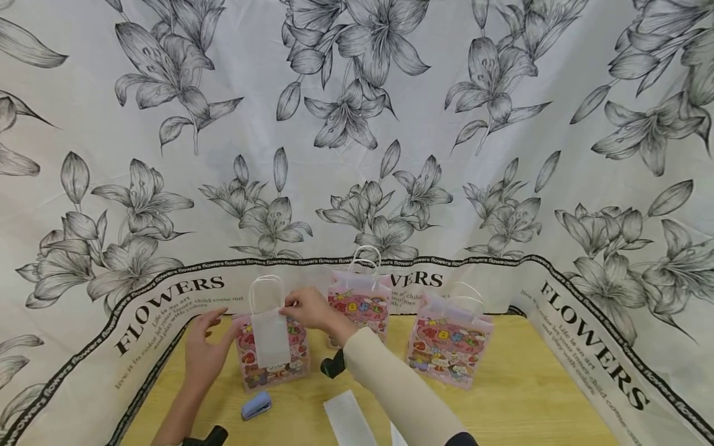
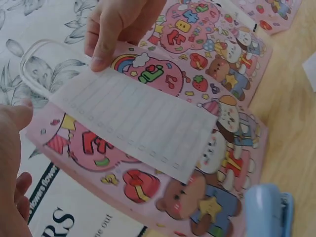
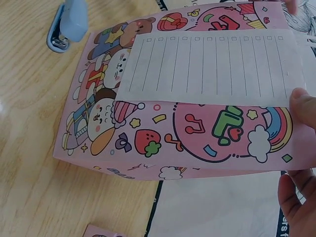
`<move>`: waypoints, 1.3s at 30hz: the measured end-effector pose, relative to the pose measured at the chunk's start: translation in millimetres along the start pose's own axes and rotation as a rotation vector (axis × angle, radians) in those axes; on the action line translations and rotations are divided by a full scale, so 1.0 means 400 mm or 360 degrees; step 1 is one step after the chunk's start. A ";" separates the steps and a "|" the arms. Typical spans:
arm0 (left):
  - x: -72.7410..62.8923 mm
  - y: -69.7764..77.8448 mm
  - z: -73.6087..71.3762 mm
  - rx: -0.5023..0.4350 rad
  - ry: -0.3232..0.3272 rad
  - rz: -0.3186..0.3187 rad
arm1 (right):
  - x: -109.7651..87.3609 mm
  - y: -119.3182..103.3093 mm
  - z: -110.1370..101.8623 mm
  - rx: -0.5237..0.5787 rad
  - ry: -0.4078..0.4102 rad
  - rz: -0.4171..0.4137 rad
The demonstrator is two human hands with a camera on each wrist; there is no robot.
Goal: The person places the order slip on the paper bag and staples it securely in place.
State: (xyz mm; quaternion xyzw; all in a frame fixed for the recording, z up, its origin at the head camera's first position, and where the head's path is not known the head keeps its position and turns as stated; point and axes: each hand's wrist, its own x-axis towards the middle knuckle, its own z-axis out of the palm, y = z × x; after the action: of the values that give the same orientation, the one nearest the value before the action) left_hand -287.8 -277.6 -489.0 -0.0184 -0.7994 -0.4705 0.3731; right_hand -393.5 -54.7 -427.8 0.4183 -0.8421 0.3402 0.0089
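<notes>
A pink gift bag with cartoon animals (image 1: 245, 344) stands at the left, its white handles (image 1: 266, 280) upright. Over its front lies a white paper slip with ruled lines and small checkboxes (image 3: 207, 66), its upper end at the bag's rim. My right hand (image 1: 312, 308) pinches the slip's upper corner together with the bag's top edge, thumb on the paper. On the bag's other side my left hand (image 1: 206, 350) is raised beside the rim, fingers loosely bent and holding nothing. A small blue stapler (image 1: 256, 406) sits on the table just before the bag.
Two similar pink bags stand farther right, one at the back middle (image 1: 357, 303) and one at the right (image 1: 450, 341). Another white slip (image 1: 350, 418) lies on the wooden table (image 1: 535, 384) near my right forearm. A flower-printed cloth (image 1: 390, 155) hangs behind.
</notes>
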 end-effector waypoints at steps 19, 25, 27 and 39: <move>-0.227 -0.119 0.023 -0.0067 -0.0459 -0.0663 | 0.003 -0.007 -0.015 0.0024 0.0028 0.0088; -0.260 -0.147 0.043 -0.0017 -0.0567 -0.0664 | 0.007 -0.013 -0.013 0.0027 0.0002 0.0087; -0.265 -0.152 0.048 0.0060 -0.0630 -0.0656 | 0.008 -0.012 -0.011 0.0032 0.0004 0.0093; -0.270 -0.151 0.046 0.0212 -0.0818 -0.0529 | 0.002 -0.009 -0.001 0.0060 0.0008 0.0101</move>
State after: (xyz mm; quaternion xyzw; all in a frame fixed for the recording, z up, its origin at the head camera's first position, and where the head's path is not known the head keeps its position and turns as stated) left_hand -243.4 -262.3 -605.0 0.0187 -0.8887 -0.4515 0.0771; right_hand -391.5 -56.5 -425.0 0.3906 -0.8485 0.3571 -0.0075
